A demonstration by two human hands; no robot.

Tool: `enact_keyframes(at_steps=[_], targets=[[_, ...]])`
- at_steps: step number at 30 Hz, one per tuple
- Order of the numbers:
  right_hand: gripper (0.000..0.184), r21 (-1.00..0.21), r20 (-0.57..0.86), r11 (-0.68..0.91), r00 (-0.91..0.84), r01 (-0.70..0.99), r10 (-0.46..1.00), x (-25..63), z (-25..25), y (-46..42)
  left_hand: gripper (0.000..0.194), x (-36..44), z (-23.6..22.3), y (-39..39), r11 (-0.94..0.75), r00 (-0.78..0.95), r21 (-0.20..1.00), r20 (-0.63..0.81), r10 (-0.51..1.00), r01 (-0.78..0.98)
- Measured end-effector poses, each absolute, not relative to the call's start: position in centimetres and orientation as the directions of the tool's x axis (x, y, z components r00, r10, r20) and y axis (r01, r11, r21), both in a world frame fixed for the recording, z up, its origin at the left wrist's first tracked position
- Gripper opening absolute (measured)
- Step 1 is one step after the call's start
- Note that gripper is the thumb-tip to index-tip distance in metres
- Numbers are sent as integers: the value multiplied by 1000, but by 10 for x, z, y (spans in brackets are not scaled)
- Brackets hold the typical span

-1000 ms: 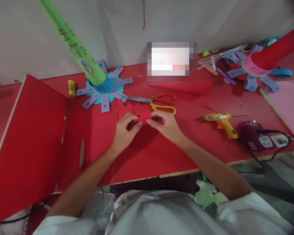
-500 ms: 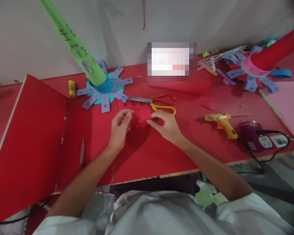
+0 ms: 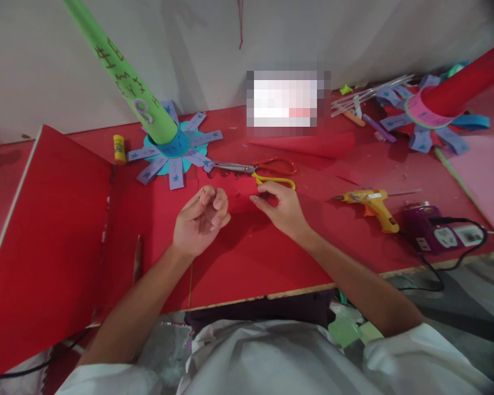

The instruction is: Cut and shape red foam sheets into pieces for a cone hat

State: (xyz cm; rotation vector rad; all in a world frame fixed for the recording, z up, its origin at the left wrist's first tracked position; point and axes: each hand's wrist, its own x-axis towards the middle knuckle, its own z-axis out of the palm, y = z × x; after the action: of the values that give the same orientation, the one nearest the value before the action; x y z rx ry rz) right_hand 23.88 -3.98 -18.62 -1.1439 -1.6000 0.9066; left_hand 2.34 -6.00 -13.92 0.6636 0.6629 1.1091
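My right hand pinches a small red paper cut-out over the red table, thumb and fingers closed on its right edge. My left hand hovers just left of the cut-out, palm turned up and fingers loosely curled, with nothing that I can see in it. It does not touch the paper. Scissors with one red and one yellow handle lie right behind the hands. A red sheet with a scalloped edge lies under the hands.
A green paper tube stands on a blue base with purple star strips at the back left. A yellow glue stick, a glue gun, a purple power strip, a red cone and an upright red board surround the hands.
My left hand has let go of the red cut-out, drawn back to the left and turned palm up. My right hand still holds the cut-out and has shifted slightly away.
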Motion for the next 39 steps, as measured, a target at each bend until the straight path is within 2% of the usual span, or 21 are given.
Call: enact_keyframes(at_steps=[14,24,33,39], targets=[[26,-915,265,293,-132,278,955,240,-187,-39,48,26,-135,-64,356,315,719,-198,928,-597],[31,-915,282,309,-135,260,950,240,-186,-39,46,25,-138,-63,362,316,712,-204,926,-601],[34,-903,317,344,-141,258,938,239,-188,-39,44,28,-147,-59,189,231,765,-54,971,-615],[30,-891,327,357,-150,282,933,240,-189,-38,38,27,-153,-59,168,253,769,-8,967,-617]])
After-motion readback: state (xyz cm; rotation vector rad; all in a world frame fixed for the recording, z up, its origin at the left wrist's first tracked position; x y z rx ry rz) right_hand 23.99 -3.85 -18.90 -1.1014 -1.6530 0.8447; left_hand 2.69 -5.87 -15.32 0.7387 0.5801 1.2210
